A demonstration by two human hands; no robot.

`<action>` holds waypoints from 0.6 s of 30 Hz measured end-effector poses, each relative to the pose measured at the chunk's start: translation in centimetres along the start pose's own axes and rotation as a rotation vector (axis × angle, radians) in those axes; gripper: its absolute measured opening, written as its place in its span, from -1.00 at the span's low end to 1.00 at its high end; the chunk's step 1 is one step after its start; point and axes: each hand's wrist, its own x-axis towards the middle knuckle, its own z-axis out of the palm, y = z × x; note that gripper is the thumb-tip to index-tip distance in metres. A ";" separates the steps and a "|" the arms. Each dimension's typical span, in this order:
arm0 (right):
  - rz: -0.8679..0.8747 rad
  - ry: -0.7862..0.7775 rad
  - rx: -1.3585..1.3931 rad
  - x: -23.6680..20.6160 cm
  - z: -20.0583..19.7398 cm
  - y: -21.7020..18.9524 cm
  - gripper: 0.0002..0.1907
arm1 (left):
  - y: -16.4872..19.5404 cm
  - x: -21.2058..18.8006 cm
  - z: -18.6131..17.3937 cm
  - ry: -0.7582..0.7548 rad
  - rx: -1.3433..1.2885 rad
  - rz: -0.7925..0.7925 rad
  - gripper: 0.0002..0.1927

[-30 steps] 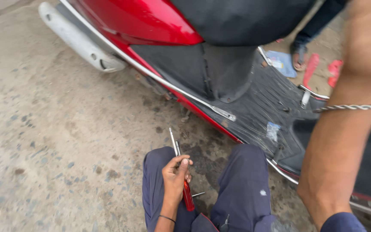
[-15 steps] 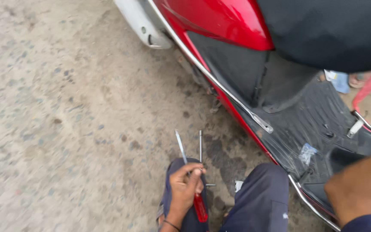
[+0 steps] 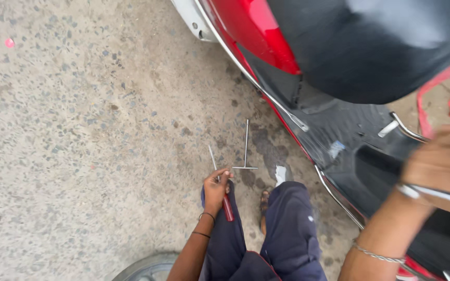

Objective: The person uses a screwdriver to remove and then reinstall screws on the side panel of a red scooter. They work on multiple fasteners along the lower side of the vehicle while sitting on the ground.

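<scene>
Rough concrete floor [image 3: 79,130], oil-stained beside red scooter [image 3: 266,36]. Left hand [image 3: 216,188]: grip clamped on red-handled screwdriver [image 3: 224,195], shaft tip forward, over knee. T-handle wrench [image 3: 246,151] lies on floor just ahead. Right hand [image 3: 438,164] blurred at scooter footboard [image 3: 350,135]; grip state cannot tell. Judgement: steady right hand first, keep screwdriver tip away from leg.

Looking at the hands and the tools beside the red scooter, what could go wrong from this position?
1. The left hand holds the red-handled screwdriver with its thin shaft pointing out over the knee; a slip might jab the leg.
2. The metal T-shaped wrench lies loose on the grey concrete ground just ahead of the sandalled foot; it might be stepped on or kicked.
3. The right hand is blurred at the red scooter's black footboard, so it might knock an edge.
</scene>
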 end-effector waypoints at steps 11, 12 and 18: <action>1.473 0.092 -0.518 -21.9 17.0 -6.7 -0.35 | 23.6 -28.1 9.2 -0.157 -0.143 -0.055 -0.74; 1.470 0.110 -0.451 -22.1 19.8 -7.8 -0.36 | 25.8 -30.0 10.2 -0.182 -0.157 -0.004 -0.74; 1.392 0.107 -0.303 -14.0 33.4 -14.1 -0.55 | 39.4 -36.3 8.5 -0.272 -0.226 -0.001 -0.74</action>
